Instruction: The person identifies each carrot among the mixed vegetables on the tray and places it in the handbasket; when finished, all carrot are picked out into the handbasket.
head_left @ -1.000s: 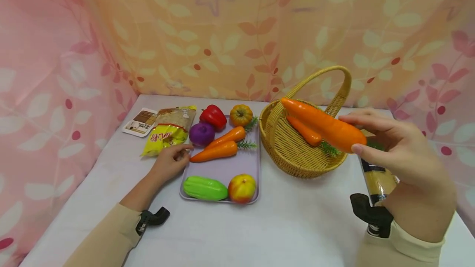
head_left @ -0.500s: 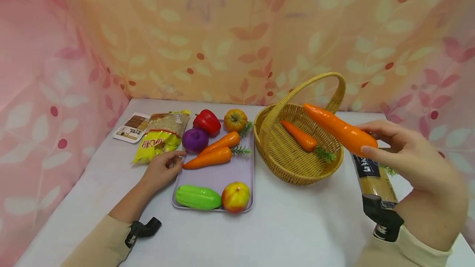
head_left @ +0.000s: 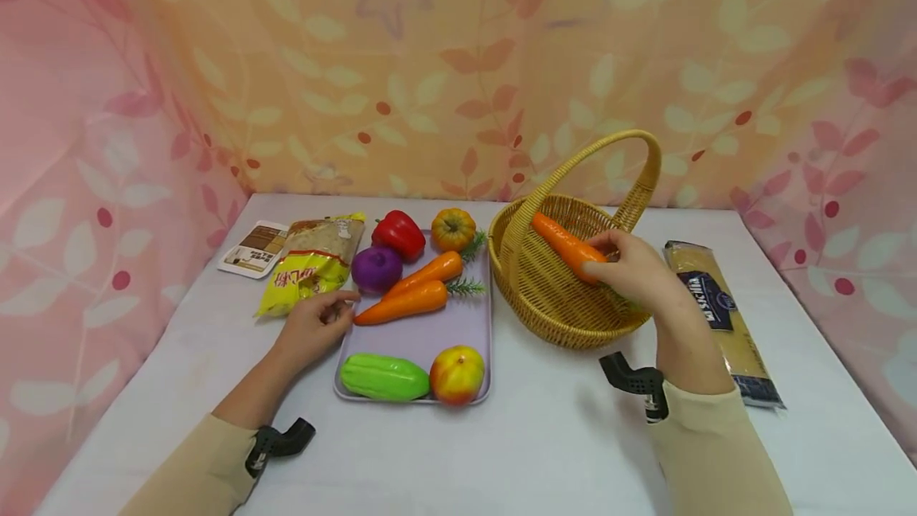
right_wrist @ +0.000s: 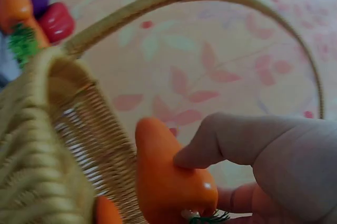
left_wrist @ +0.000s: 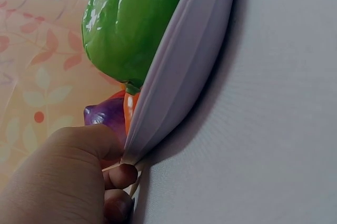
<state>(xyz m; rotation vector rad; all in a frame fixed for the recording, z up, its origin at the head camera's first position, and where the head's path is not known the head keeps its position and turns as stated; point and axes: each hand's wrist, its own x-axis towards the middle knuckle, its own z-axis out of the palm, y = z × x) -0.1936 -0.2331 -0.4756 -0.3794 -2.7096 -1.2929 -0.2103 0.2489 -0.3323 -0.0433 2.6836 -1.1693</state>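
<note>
My right hand [head_left: 637,273] pinches an orange carrot [head_left: 562,241] between thumb and fingers, inside the wicker basket [head_left: 533,313]. The right wrist view shows the thumb on the side of its thick end, above a bit of green top. Low in that view, part of a second carrot [right_wrist: 107,211] lies in the basket. My left hand [head_left: 315,329] grips the left edge of the lilac tray [head_left: 408,337], thumb at the rim and fingers curled below. On the tray lie two carrots [head_left: 411,302], a round purple vegetable [head_left: 376,269] and a ridged green vegetable [head_left: 384,377].
The tray also bears a red bell pepper [head_left: 399,236], a small pumpkin [head_left: 453,229] and a red-yellow fruit [head_left: 458,375]. Left of it lie a yellow packet [head_left: 308,265] and a flat brown-white packet [head_left: 255,249]. A long pasta pack [head_left: 723,321] lies right. The basket handle [head_left: 602,151] arches high.
My right hand has moved left and down, bringing the carrot from above the basket's right side into it. The left hand stays at the tray edge. The head view has shifted slightly.
</note>
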